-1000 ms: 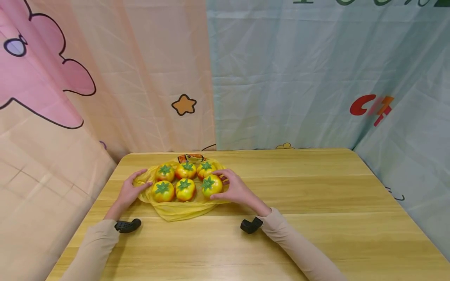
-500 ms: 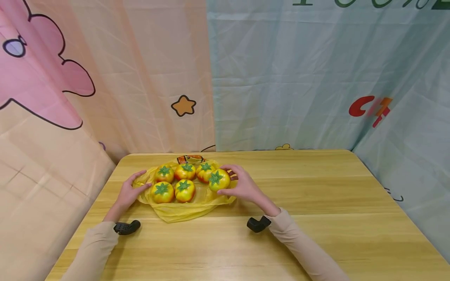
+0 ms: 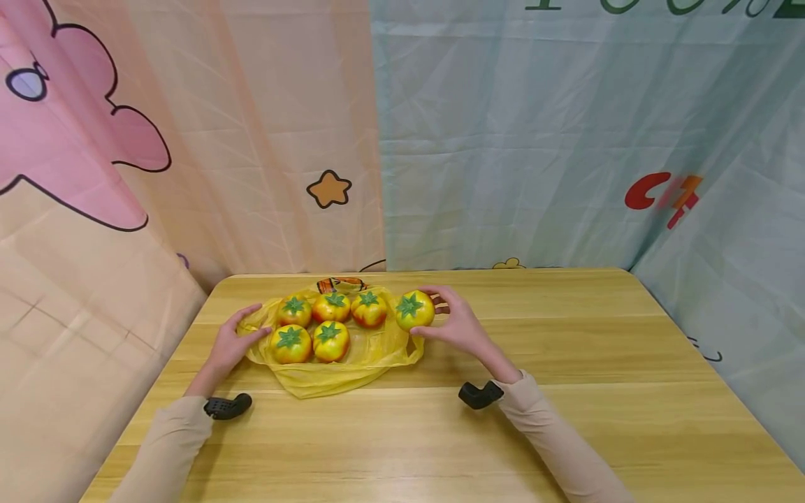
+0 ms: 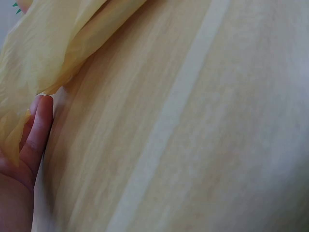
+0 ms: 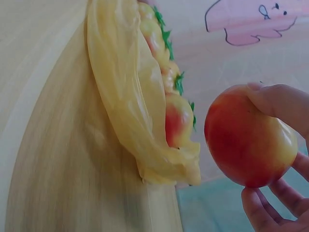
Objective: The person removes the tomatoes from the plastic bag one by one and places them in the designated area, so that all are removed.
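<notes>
My right hand (image 3: 461, 325) holds a yellow-and-red toy tomato (image 3: 415, 310) with a green star-shaped top, thumb and fingers spread around its sides. In the right wrist view this tomato (image 5: 248, 137) is raised, apart from the bag. A thin yellow plastic bag (image 3: 377, 349) lies spread on the table, with several more tomatoes (image 3: 290, 344) in two rows on it. At the bag's left edge rests my left hand (image 3: 234, 344), thumb and fingers apart. The left wrist view shows its fingers (image 4: 41, 128) extended against the draped plastic (image 4: 53, 43).
The wooden table (image 3: 566, 391) extends to the right of the bag and in front of it. A printed orange-and-black part of the bag (image 3: 342, 284) lies at its back edge. Patterned cloth curtains (image 3: 503, 140) hang behind the table and along both sides.
My right hand has lifted the front-right tomato off the bag and carried it right, to the bag's right edge. The left hand and the other tomatoes have stayed in place.
</notes>
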`<state>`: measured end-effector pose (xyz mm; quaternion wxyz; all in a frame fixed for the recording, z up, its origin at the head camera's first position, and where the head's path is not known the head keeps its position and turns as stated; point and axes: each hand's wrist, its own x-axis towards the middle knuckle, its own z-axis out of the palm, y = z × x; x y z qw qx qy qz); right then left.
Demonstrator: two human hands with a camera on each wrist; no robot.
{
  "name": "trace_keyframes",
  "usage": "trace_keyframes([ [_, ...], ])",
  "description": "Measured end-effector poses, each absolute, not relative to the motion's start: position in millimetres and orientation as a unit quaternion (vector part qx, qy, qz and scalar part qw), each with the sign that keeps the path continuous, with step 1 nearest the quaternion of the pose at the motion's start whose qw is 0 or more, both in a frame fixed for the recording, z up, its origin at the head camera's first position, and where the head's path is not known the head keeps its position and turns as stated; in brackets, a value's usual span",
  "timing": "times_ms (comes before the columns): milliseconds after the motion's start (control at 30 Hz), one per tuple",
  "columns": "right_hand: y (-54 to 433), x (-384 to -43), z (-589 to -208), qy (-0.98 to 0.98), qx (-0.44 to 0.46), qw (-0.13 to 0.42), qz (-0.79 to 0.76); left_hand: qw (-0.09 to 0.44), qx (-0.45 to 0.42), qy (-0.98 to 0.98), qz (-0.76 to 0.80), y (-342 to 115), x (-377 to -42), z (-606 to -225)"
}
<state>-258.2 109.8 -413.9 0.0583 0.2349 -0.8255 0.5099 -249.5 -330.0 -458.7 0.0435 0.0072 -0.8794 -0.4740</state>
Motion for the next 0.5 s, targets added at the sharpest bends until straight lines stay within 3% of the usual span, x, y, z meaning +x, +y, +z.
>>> trace_keyframes([
  [500,141.4,-274.7,-427.5,-0.836,0.195,0.066,0.508,0.052,0.003,-0.884,-0.465,-328.8,-247.9,-459.2],
])
